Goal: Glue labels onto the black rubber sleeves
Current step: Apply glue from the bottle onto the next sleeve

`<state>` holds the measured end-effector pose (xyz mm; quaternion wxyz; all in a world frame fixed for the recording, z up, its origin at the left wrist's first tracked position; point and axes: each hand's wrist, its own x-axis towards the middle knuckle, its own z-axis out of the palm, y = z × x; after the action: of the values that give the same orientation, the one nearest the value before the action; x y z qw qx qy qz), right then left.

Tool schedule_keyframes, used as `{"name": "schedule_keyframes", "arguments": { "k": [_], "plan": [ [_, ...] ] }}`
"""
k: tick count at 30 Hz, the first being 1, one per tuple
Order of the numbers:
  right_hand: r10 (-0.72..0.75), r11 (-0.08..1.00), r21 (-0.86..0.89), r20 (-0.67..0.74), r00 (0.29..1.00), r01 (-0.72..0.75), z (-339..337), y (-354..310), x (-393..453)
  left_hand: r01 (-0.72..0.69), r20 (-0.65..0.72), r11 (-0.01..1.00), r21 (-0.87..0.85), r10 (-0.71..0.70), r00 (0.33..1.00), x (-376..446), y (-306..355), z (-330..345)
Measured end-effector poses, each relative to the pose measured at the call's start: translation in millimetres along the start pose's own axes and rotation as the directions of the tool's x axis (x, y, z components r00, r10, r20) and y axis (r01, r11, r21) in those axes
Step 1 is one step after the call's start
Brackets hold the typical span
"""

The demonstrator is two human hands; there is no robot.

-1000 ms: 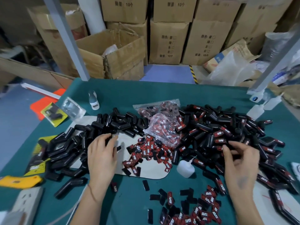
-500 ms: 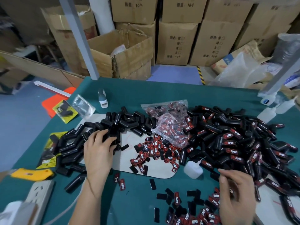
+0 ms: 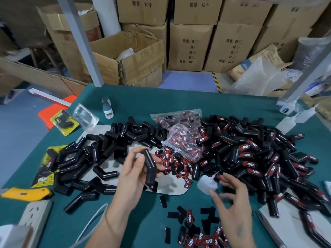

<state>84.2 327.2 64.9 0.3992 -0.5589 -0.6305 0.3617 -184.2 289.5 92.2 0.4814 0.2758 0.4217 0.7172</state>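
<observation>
Head view, looking down on a green felt-like table (image 3: 179, 104): the left hand (image 3: 133, 176) is raised and grasping one bent black rubber sleeve (image 3: 149, 167), thumb on its near side and fingers wrapped behind it. The sleeve is a smooth, slightly glossy elbow-shaped tube with no label on the side that shows. Left of that hand and beyond it lies a heap of unlabelled sleeves (image 3: 100, 153), the same matte-to-shiny black elbows, partly on a pale rounded mat (image 3: 168, 187).

Just past the left hand's fingertips sits a scatter of small rectangular red-and-black labels (image 3: 176, 163), and beyond those a crinkled clear plastic bag (image 3: 180, 138) stuffed with more. The right hand (image 3: 232, 208) hovers released, fingers spread and lightly bent, holding nothing. Its fingertips are near a small squat translucent white glue bottle (image 3: 206, 183), though I cannot tell if they touch it. Right of this hand and beyond it spreads a big pile of labelled sleeves (image 3: 259, 158). Near its wrist lie more loose labels (image 3: 195, 228), some showing plain black backs.
</observation>
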Motion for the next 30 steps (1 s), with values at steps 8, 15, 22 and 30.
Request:
{"name": "schedule_keyframes", "arguments": {
  "k": [8,15,22,30],
  "plan": [
    [0.06,0.983,-0.182,0.152,0.987,-0.031,13,5,14,0.212,0.276,0.974,-0.075,-0.184,0.943,-11,-15,14],
    [0.066,0.844,0.485,0.331,0.941,-0.229,18,-25,20,0.223,0.128,0.975,0.005,-0.222,0.967,-15,-23,18],
    [0.108,0.777,0.587,0.23,0.967,-0.227,19,-34,23,-0.103,0.072,0.879,0.465,0.079,0.994,-3,-18,18],
    [0.118,0.606,0.773,0.146,0.982,-0.188,8,-39,41,-0.199,0.099,0.816,0.542,0.173,0.98,12,-14,19]
  ]
}}
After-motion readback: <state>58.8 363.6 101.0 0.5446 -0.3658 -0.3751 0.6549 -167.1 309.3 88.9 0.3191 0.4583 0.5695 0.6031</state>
